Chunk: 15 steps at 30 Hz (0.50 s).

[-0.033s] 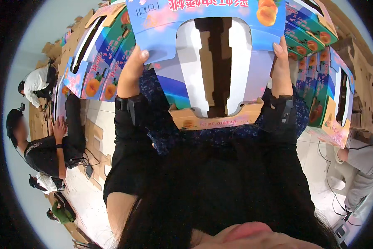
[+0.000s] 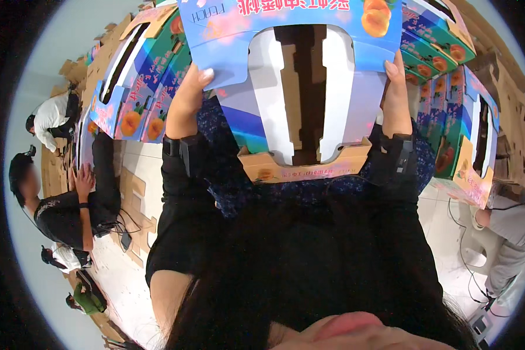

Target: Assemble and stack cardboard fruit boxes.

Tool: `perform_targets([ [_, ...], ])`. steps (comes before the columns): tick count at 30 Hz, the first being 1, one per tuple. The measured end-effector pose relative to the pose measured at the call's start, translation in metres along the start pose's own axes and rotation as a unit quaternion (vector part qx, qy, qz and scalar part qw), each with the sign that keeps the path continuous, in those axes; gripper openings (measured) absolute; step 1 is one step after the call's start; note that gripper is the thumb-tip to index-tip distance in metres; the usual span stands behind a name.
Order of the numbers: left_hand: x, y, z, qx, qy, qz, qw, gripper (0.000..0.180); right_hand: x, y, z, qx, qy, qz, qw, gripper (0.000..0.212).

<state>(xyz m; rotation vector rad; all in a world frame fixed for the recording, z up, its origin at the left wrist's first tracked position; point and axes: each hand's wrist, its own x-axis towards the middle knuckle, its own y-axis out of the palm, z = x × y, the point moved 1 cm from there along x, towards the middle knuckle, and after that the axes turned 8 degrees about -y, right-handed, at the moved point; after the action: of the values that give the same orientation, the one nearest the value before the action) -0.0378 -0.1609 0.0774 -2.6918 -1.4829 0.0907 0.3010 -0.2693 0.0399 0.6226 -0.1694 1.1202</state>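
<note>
Both hands grip a printed cardboard fruit box [image 2: 221,49] in front of my chest. It is blue, pink and green with peach pictures. A long opening between white inner flaps [image 2: 268,93] shows the dark, brown inside. My left hand [image 2: 187,96] holds the left side, its thumb on the blue end panel. At the right side my right hand [image 2: 395,93] has its thumb at the same panel's corner. The other fingers of both hands are mostly hidden. On the near end, a bare cardboard edge [image 2: 309,166] is turned up.
Similar peach boxes stand at the left [image 2: 140,87], far right [image 2: 434,41] and right [image 2: 466,128]. A person in black [image 2: 61,219] sits at the left; a person in grey trousers [image 2: 516,233] is at the right. Cables [image 2: 464,256] and cardboard pieces [image 2: 140,233] lie on the floor.
</note>
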Motion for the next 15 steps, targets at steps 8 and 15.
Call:
perform_targets([
  [8,-0.002,0.013,-0.010,-0.032,0.038,-0.023,0.998,0.073,-0.005,-0.003,0.007,0.017,0.035,0.020,0.999,0.078],
  [15,-0.003,0.025,-0.025,-0.015,0.039,0.001,0.999,0.074,-0.006,0.008,0.013,0.005,0.061,-0.012,0.998,0.063],
])
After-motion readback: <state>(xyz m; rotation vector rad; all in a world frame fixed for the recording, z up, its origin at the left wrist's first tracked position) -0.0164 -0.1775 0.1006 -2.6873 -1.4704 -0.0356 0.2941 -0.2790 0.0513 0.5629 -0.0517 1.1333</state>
